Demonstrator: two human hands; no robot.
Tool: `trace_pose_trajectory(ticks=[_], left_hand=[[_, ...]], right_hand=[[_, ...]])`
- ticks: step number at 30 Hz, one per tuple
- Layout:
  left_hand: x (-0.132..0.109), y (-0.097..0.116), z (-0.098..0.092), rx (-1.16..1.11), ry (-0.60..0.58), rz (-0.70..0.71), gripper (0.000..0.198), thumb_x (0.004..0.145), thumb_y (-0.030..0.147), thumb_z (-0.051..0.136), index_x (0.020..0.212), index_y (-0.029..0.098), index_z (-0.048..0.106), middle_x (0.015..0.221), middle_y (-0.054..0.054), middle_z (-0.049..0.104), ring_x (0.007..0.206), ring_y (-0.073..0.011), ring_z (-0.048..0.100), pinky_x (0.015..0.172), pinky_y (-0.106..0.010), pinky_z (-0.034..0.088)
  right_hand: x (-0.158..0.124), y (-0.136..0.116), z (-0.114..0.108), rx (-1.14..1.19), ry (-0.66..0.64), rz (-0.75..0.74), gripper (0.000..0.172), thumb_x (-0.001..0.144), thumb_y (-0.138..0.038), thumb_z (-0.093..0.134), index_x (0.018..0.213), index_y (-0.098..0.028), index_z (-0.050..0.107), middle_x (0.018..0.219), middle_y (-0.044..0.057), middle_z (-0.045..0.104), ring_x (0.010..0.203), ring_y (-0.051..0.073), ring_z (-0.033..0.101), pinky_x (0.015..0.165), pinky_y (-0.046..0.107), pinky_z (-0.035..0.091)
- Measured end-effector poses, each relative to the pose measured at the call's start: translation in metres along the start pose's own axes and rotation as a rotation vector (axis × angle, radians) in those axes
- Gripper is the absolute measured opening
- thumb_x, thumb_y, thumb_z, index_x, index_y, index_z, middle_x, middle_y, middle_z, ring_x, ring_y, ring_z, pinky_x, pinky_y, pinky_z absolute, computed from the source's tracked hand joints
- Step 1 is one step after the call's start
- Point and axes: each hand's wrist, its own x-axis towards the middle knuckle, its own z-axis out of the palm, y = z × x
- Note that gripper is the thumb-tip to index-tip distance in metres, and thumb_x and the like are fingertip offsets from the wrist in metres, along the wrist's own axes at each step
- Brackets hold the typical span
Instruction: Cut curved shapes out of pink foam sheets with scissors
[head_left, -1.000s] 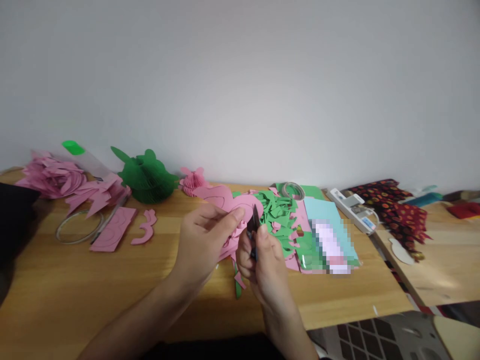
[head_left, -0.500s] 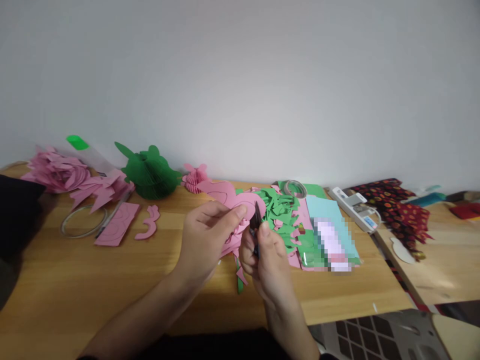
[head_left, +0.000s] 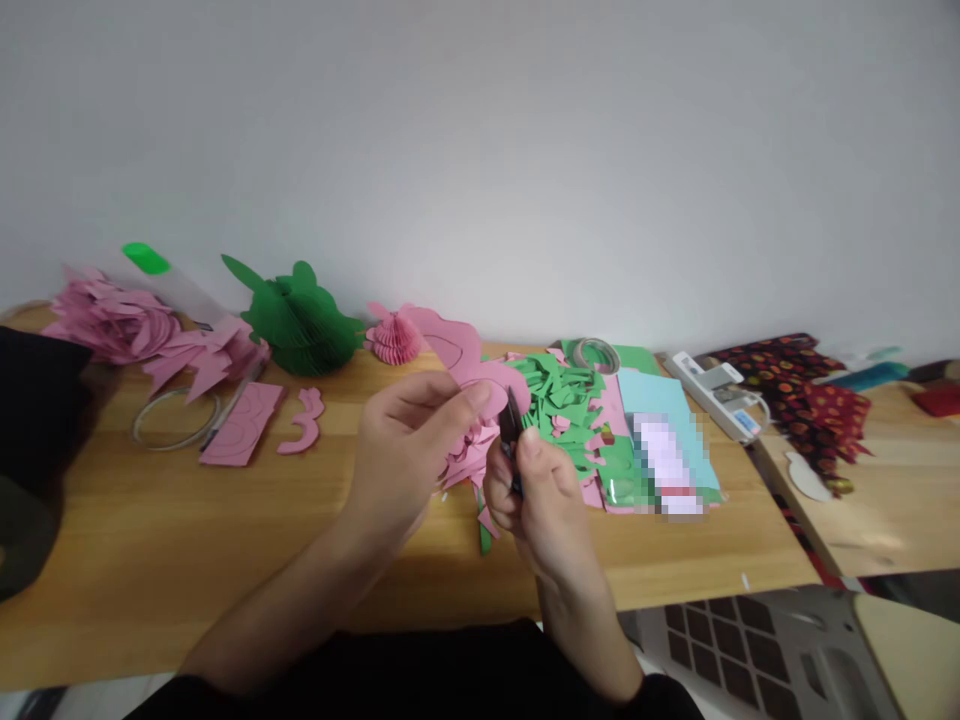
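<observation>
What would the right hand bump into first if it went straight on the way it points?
Probably the curvy pink paper in the left hand: the scissors in the right hand point at its edge, though depth is hard to judge.

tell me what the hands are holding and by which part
The left hand pinches the wavy pink paper at its nearer rounded lobe; the right hand grips the dark scissors by the handle end.
</observation>
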Motion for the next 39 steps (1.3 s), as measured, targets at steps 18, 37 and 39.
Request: trace_pose_trajectory(ticks=[18, 37, 39], left_hand=[[0.006, 0.006, -0.016, 0.012, -0.047, 0.000, 0.012, 0.075, 0.028, 0.075, 0.067, 0.021, 0.069, 0.064, 0.003, 0.067, 0.061, -0.0101, 0.059, 0.060, -0.021, 0.048], [0.016, 0.033, -0.037, 0.326, -0.234, 0.059, 0.012, 0.074, 0.019, 0.068, 0.063, 0.020, 0.071, 0.062, -0.001, 0.066, 0.061, -0.0141, 0.060, 0.060, -0.024, 0.048], [0.016, 0.033, -0.036, 0.297, -0.223, 0.049, 0.011, 0.073, 0.017, 0.068, 0.062, 0.020, 0.071, 0.061, -0.001, 0.066, 0.060, -0.0138, 0.059, 0.059, -0.023, 0.048]], right_hand=[[0.010, 0.003, 0.013, -0.017, -0.032, 0.046, 0.052, 0.084, -0.065, 0.057, 0.061, -0.020, 0.044, 0.045, -0.010, 0.031, 0.036, 0.004, 0.018, 0.033, 0.018, 0.015], [0.011, 0.003, 0.021, -0.103, -0.030, 0.062, 0.051, 0.086, -0.064, 0.054, 0.063, -0.020, 0.045, 0.047, -0.010, 0.029, 0.037, 0.005, 0.017, 0.034, 0.019, 0.016], [0.010, 0.004, 0.020, -0.108, -0.029, 0.060, 0.050, 0.087, -0.063, 0.054, 0.063, -0.020, 0.045, 0.047, -0.010, 0.029, 0.038, 0.005, 0.017, 0.035, 0.019, 0.016]])
